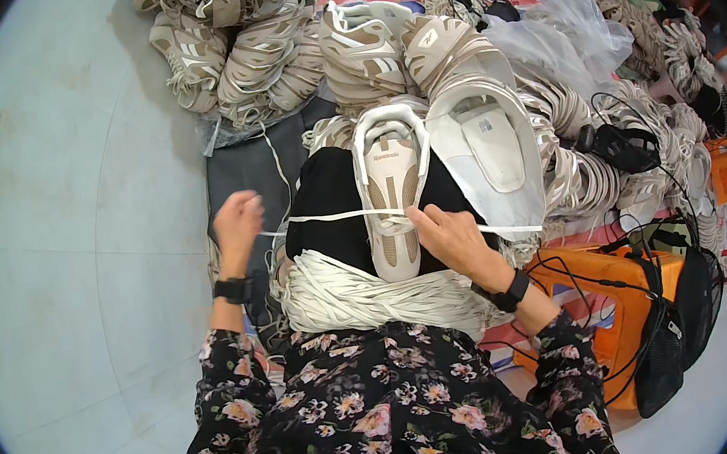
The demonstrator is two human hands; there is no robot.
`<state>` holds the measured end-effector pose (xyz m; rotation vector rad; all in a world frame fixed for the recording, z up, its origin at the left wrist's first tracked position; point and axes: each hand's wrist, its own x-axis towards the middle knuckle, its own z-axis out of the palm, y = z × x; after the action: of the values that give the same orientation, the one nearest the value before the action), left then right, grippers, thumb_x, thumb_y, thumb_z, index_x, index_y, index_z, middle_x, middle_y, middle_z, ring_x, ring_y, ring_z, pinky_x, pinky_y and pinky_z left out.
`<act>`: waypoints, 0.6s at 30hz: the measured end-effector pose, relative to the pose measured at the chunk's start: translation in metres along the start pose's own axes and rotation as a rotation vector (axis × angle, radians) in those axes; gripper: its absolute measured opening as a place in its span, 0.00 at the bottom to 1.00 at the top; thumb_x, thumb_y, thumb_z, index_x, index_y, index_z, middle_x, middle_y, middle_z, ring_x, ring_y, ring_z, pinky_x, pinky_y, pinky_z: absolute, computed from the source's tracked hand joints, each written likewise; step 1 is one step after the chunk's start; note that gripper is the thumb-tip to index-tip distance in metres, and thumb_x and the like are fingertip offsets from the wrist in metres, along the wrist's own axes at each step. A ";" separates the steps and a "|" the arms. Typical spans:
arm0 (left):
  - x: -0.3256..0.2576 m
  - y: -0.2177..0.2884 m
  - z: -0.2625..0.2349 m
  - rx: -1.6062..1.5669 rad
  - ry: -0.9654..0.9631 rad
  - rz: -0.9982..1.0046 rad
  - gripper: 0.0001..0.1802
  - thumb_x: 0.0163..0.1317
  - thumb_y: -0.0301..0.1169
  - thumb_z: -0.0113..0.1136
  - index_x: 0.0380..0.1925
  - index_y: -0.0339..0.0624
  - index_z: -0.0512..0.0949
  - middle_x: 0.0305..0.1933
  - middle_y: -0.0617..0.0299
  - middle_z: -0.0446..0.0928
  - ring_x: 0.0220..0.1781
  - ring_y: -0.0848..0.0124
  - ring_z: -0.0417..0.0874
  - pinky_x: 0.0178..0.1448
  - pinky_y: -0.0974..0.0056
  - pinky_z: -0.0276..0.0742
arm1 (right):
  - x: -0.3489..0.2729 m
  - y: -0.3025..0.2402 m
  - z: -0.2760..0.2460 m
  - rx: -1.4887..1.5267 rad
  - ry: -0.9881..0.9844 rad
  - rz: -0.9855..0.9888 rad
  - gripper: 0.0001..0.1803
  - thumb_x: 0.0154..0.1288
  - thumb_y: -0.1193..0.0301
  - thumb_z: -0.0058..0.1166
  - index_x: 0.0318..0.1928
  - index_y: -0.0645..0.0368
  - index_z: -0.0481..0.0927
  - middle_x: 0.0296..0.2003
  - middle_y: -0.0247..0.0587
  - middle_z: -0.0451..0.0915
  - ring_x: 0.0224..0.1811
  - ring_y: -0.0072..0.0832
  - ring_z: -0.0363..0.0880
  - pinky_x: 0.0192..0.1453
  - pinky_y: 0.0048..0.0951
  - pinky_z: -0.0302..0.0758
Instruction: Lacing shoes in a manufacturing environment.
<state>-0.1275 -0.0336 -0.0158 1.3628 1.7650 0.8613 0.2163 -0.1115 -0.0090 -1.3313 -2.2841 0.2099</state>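
A beige and white shoe upper [391, 166] stands over my black-covered lap, toe toward me. A flat white shoelace [340, 216] crosses it sideways. At the shoe's right edge my right hand [452, 239] is closed, thumb and finger pinching the lace, and a loose end trails out to the right. My left hand [238, 228] is closed left of the shoe, slightly blurred, with a bit of white lace showing at its lower edge; its grip is partly hidden. A thick bundle of white laces [371, 293] lies across my lap below the toe.
Stacks of nested shoe uppers [366, 52] rise beyond the shoe, with one large pale upper [488, 137] at its right. An orange plastic stool [580, 278] stands at the right, with a black mesh bag [664, 350] and cables. Clear plastic sheeting [561, 30] lies farther back.
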 end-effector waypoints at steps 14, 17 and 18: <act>-0.018 0.065 0.082 0.147 -0.705 0.381 0.11 0.59 0.31 0.55 0.25 0.33 0.75 0.15 0.64 0.65 0.19 0.79 0.65 0.23 0.69 0.61 | 0.038 0.048 -0.011 0.851 -0.273 0.281 0.13 0.60 0.68 0.51 0.26 0.66 0.78 0.16 0.36 0.73 0.19 0.23 0.68 0.25 0.26 0.66; -0.019 0.058 0.082 0.171 -0.628 0.455 0.10 0.59 0.31 0.56 0.26 0.33 0.76 0.16 0.63 0.68 0.19 0.79 0.66 0.23 0.69 0.63 | 0.040 0.057 -0.019 0.649 -0.331 0.295 0.12 0.60 0.69 0.51 0.26 0.66 0.77 0.16 0.37 0.73 0.19 0.22 0.68 0.25 0.27 0.66; -0.019 0.057 0.080 0.168 -0.631 0.458 0.10 0.59 0.31 0.56 0.26 0.33 0.76 0.16 0.63 0.68 0.19 0.79 0.66 0.23 0.69 0.63 | 0.041 0.058 -0.022 0.685 -0.347 0.272 0.11 0.60 0.69 0.51 0.26 0.66 0.77 0.16 0.38 0.72 0.19 0.23 0.68 0.26 0.28 0.67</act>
<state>-0.0280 -0.0341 -0.0049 1.9322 1.0716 0.4283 0.2553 -0.0495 0.0029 -1.2738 -1.9716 1.2718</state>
